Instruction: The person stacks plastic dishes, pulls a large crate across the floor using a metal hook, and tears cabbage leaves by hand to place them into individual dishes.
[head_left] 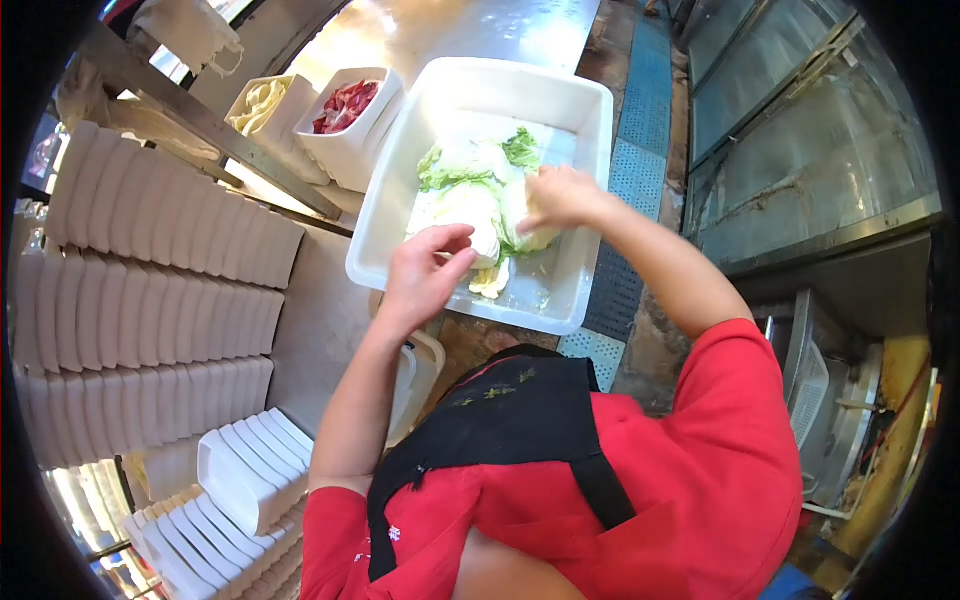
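Note:
Pale green and white napa cabbage point(470, 208) lies in pieces inside a large white plastic tub point(368, 238). My left hand point(425, 275) is at the near left of the cabbage, its thumb and curled forefinger apart with nothing between them. On the right side of the pile, my right hand point(562, 200) is slightly blurred, its fingers bent down over a cabbage piece. Part of those fingertips is hidden against the leaves. A darker green leaf point(521, 150) lies beyond my hands, and a small yellowish piece point(490, 280) sits nearer me.
Two white containers stand left of the tub, one with red pieces point(346, 107), one with pale yellow strips point(260, 105). Stacked white containers point(150, 300) line the left. A metal table point(450, 30) lies beyond, and a glass-fronted cabinet point(800, 140) stands right of blue floor mats point(640, 125).

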